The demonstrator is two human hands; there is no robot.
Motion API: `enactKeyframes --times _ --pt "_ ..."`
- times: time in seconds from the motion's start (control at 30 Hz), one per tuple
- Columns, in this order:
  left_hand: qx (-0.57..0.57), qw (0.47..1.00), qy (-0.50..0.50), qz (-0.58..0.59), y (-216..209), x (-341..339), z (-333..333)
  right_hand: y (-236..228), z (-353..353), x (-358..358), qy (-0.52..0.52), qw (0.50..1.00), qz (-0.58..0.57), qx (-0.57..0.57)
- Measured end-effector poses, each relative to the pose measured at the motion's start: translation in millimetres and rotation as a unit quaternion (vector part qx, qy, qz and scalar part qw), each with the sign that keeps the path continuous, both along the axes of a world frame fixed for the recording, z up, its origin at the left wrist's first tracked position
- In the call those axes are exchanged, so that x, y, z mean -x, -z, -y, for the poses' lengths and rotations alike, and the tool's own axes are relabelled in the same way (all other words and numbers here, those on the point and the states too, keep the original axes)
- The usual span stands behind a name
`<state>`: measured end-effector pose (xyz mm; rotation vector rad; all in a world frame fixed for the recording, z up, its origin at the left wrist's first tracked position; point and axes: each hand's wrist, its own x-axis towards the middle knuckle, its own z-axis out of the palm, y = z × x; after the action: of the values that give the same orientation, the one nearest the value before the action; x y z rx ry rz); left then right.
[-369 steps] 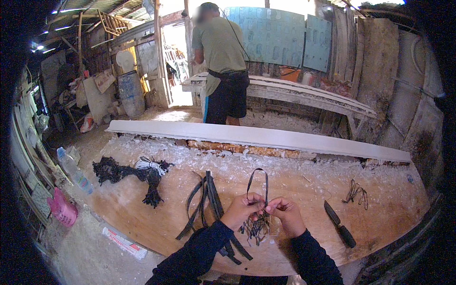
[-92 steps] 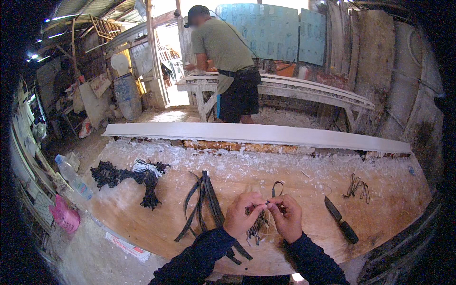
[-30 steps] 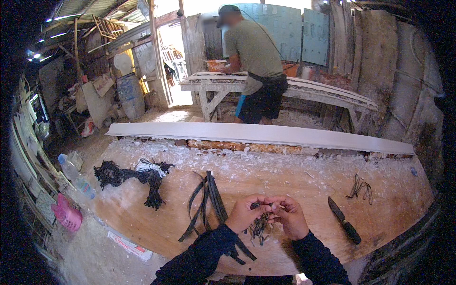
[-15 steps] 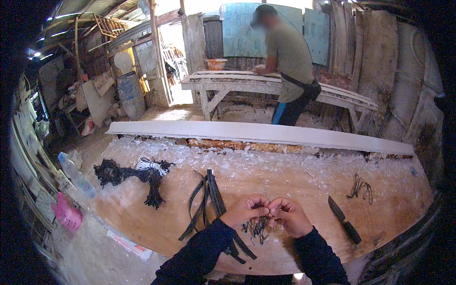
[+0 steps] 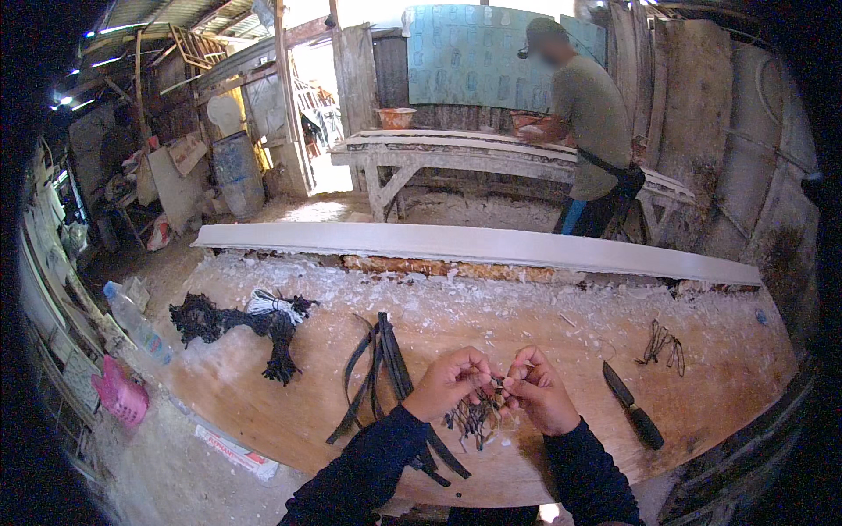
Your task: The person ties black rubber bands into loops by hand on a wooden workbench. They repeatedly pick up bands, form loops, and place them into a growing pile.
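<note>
Both hands meet over the near middle of the wooden table [image 5: 307,412]. My left hand [image 5: 449,382] is pinched with thumb and forefinger on a thin dark cord [image 5: 497,382]. From the other side my right hand [image 5: 542,391] pinches the same cord, its fingertips almost against the left ones. Just under the hands lies a tangle of thin dark cords [image 5: 474,421]. Long black flat strips [image 5: 396,359] lie beside my left hand and run under my left forearm. To the right of my right hand is a knife [image 5: 633,405] with a dark blade and dark handle.
Bundles of black cord [image 5: 279,346] with a white-tied hank [image 5: 274,304] lie at the left. A small loop of cord [image 5: 662,346] lies far right. A long white plaster-like strip [image 5: 474,245] edges the table's far side. Beyond it, another person [image 5: 592,123] leans over a white-stained bench [image 5: 456,156].
My fingertips have drawn slightly apart, and the dark cord shows between them. The other person has moved to the right along the far bench.
</note>
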<state>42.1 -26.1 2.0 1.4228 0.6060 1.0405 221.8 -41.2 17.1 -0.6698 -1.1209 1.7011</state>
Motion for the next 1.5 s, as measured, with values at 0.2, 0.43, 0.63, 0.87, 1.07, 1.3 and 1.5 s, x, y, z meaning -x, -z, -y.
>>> enactKeyframes --times 0.2,0.43,0.63,0.87,1.07,1.3,1.5 --pt "-0.049 0.998 0.025 0.029 4 -8 3 0 0 1 0.026 0.999 0.035 -0.026" --pt "-0.055 0.990 -0.038 -0.123 -1 0 3 5 1 5 0.040 0.994 0.076 -0.070" --pt "-0.264 0.940 -0.111 -0.183 -8 2 -1 8 2 9 0.059 0.987 0.106 -0.101" --pt "-0.310 0.925 -0.117 -0.183 -5 7 -6 1 10 11 0.051 0.988 0.102 -0.107" --pt "-0.312 0.924 -0.118 -0.186 -6 12 -8 -1 12 12 0.038 0.994 0.066 -0.076" --pt "-0.247 0.950 -0.126 -0.147 -11 11 -2 1 6 6 0.007 0.994 0.059 -0.096" --pt "-0.119 0.985 -0.113 -0.053 -8 9 1 13 6 12 0.025 0.986 0.125 -0.104"
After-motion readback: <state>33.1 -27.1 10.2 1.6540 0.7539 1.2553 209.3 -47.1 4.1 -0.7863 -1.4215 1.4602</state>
